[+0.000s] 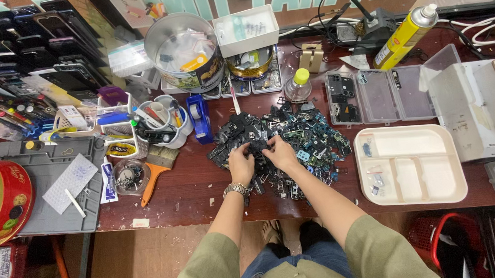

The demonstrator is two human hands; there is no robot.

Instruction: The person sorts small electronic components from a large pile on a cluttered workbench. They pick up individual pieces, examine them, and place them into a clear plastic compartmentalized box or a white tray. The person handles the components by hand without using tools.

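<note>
Fingers of both hands met over the near-middle of a heap of small dark phone parts (pixel 277 139) on the wooden bench (pixel 192 191); the left hand (pixel 241 163) and right hand (pixel 280 154) pinched narrowly at one small black piece (pixel 258 146) held between them, though I could not tell its long axis. The heap spread away from the person and rightward. Open room lay near: bare wood to the left, a cream divided tray (pixel 411 163) just beside the heap on the right.
</note>
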